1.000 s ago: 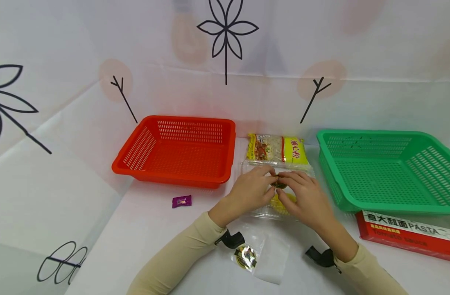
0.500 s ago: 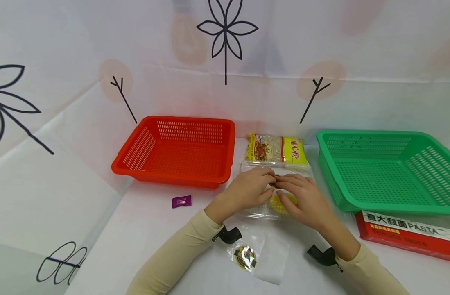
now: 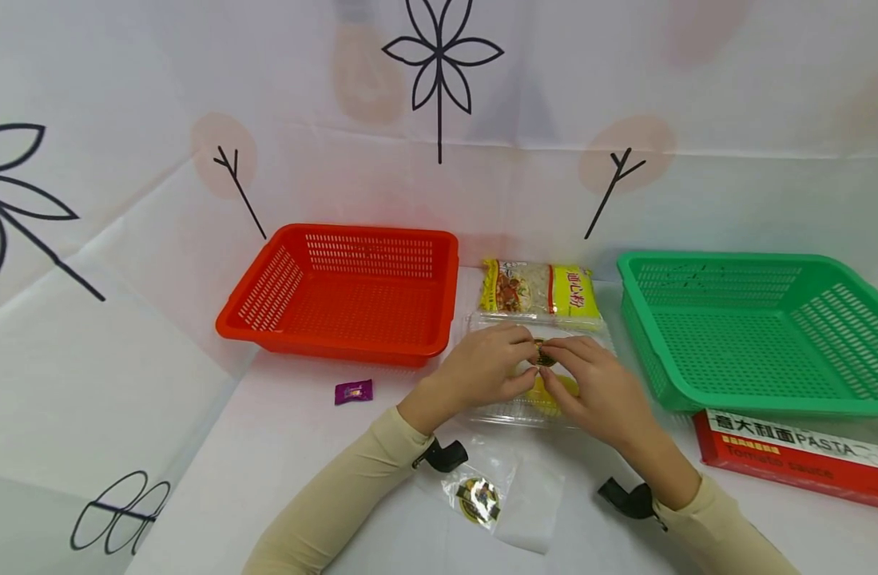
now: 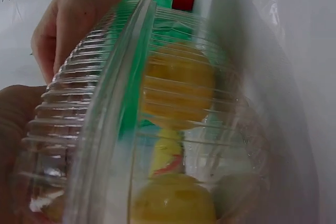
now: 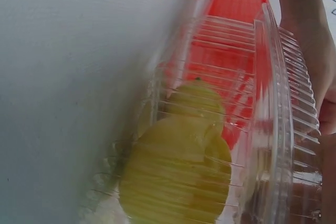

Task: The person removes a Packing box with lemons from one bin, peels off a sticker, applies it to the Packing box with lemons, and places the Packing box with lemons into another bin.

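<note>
A clear ribbed plastic box (image 3: 506,414) with yellow pieces (image 3: 554,391) inside lies between the two baskets. My left hand (image 3: 526,354) and right hand (image 3: 557,351) rest on its lid, fingertips meeting. Together they pinch a small round gold-and-dark piece (image 3: 544,355) on top. The left wrist view looks along the box (image 4: 105,129) at the yellow pieces (image 4: 178,85), with the right hand (image 4: 79,14) behind. The right wrist view shows the box lid (image 5: 273,103), the yellow pieces (image 5: 184,156) and the left hand (image 5: 310,40).
An empty orange basket (image 3: 338,295) stands at the left and an empty green basket (image 3: 755,327) at the right. A yellow noodle packet (image 3: 539,291) lies behind the box. Nearer me are a purple sweet (image 3: 354,391), a red pasta box (image 3: 798,455) and a clear bag (image 3: 482,499) with a round sticker.
Both hands have stayed on the box lid, shifting only slightly. The round piece shows a little differently between the fingertips.
</note>
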Demonstrator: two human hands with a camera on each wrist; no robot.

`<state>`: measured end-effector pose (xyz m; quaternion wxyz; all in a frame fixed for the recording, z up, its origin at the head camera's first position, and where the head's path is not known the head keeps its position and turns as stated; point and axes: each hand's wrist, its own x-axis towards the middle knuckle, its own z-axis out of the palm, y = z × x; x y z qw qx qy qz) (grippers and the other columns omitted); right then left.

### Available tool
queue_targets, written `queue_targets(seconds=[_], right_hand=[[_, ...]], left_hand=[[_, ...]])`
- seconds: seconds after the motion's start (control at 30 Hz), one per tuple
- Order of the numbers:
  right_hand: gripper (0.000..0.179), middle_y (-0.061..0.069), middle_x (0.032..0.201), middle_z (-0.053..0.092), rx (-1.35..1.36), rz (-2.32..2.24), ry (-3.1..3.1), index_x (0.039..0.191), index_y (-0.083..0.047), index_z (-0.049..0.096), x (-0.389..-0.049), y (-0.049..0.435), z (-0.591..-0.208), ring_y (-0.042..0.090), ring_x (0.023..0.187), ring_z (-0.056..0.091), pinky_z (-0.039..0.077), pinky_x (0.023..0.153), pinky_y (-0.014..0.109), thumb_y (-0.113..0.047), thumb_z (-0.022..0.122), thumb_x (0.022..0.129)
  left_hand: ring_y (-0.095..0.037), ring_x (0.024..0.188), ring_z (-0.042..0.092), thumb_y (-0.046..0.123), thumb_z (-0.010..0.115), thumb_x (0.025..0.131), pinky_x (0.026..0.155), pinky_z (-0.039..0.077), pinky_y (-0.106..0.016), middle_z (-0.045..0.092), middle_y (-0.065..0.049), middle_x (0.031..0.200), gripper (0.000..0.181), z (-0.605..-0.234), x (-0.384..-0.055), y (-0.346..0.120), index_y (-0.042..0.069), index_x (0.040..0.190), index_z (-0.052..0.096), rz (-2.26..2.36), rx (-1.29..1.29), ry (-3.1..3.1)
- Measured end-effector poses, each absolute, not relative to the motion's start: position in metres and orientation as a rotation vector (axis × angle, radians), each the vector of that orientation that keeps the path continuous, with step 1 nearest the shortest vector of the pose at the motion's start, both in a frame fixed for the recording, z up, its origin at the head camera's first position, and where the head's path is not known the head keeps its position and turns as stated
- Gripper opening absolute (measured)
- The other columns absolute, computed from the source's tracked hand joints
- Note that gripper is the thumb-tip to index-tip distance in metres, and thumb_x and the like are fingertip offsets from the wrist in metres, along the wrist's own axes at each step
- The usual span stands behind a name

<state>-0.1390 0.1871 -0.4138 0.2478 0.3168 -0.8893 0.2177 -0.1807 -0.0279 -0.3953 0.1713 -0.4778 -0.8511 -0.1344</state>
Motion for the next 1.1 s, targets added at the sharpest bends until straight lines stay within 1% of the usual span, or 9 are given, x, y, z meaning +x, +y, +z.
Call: queue_targets(seconds=[0.13,0.2,0.33,0.5,0.7,0.83,0.93,1.03,1.1], right_hand=[[0.04,0.017,0.13,0.068,0.914,0.544,-2.491,0.125,0.003,0.071,-0.1381,0.1867,-0.412,0.037,0.12,0.061,0.051,0.096,0.058,-0.022,0.072,0.094],[0.042,0.018,0.136,0.064,0.951,0.534,-2.508,0.129,0.003,0.069,-0.138,0.1869,-0.4116,0.039,0.125,0.059,0.048,0.101,0.058,-0.023,0.069,0.096],[0.043,0.015,0.145,0.059,1.034,0.508,-2.532,0.138,-0.002,0.066,-0.1375,0.1884,-0.4116,0.038,0.134,0.053,0.042,0.107,0.058,-0.024,0.065,0.1],[0.044,0.009,0.145,0.061,1.123,0.496,-2.517,0.143,-0.005,0.063,-0.1381,0.1894,-0.4103,0.032,0.137,0.052,0.04,0.109,0.057,-0.021,0.061,0.102],[0.035,0.008,0.132,0.069,1.121,0.641,-2.408,0.127,-0.003,0.073,-0.1387,0.1909,-0.4107,0.033,0.124,0.062,0.044,0.101,0.058,-0.012,0.065,0.094],[0.024,0.007,0.111,0.076,1.075,0.736,-2.309,0.109,-0.003,0.078,-0.1395,0.1913,-0.4119,0.03,0.105,0.069,0.051,0.089,0.054,-0.009,0.066,0.088],[0.017,0.005,0.099,0.075,1.005,0.753,-2.285,0.098,-0.004,0.077,-0.1402,0.1911,-0.4129,0.026,0.094,0.069,0.054,0.08,0.049,-0.009,0.065,0.087],[0.014,0.007,0.101,0.073,0.947,0.713,-2.323,0.096,-0.003,0.075,-0.1409,0.1905,-0.4129,0.027,0.096,0.067,0.055,0.079,0.049,-0.011,0.066,0.088],[0.018,0.011,0.108,0.071,0.928,0.657,-2.376,0.102,-0.001,0.074,-0.1409,0.19,-0.4126,0.031,0.102,0.065,0.054,0.083,0.052,-0.014,0.069,0.09]], left_hand=[[-0.02,0.118,0.061,0.028,0.067,0.098,0.109,0.041,-0.029,0.069,-0.002,0.12,0.031,-0.3956,-0.1808,-0.0271,0.008,0.121,0.073,-0.378,-1.313,-2.478],[-0.021,0.123,0.06,0.028,0.066,0.099,0.113,0.037,-0.03,0.068,-0.004,0.125,0.036,-0.3959,-0.1804,-0.0269,0.006,0.127,0.07,-0.387,-1.288,-2.512],[-0.023,0.13,0.057,0.028,0.065,0.098,0.116,0.034,-0.03,0.064,-0.008,0.136,0.052,-0.3969,-0.1795,-0.0273,0.003,0.143,0.056,-0.433,-1.238,-2.567],[-0.024,0.129,0.056,0.027,0.064,0.096,0.115,0.036,-0.031,0.062,-0.009,0.137,0.06,-0.3975,-0.18,-0.0284,0.003,0.148,0.048,-0.482,-1.228,-2.581],[-0.024,0.127,0.056,0.03,0.064,0.096,0.113,0.038,-0.031,0.06,-0.009,0.138,0.061,-0.3975,-0.182,-0.0293,0.004,0.149,0.047,-0.501,-1.253,-2.581],[-0.025,0.127,0.057,0.03,0.065,0.096,0.113,0.039,-0.033,0.061,-0.01,0.137,0.061,-0.3972,-0.1827,-0.0302,0.003,0.148,0.047,-0.523,-1.27,-2.566],[-0.026,0.126,0.058,0.029,0.066,0.095,0.112,0.04,-0.034,0.062,-0.01,0.136,0.061,-0.3972,-0.1831,-0.0307,0.003,0.148,0.048,-0.536,-1.276,-2.552],[-0.026,0.125,0.058,0.028,0.066,0.095,0.111,0.04,-0.034,0.062,-0.009,0.135,0.061,-0.3979,-0.1838,-0.0307,0.003,0.147,0.049,-0.54,-1.279,-2.545],[-0.026,0.125,0.058,0.029,0.066,0.095,0.111,0.04,-0.034,0.062,-0.009,0.134,0.06,-0.3985,-0.1841,-0.0305,0.002,0.147,0.049,-0.539,-1.277,-2.543]])
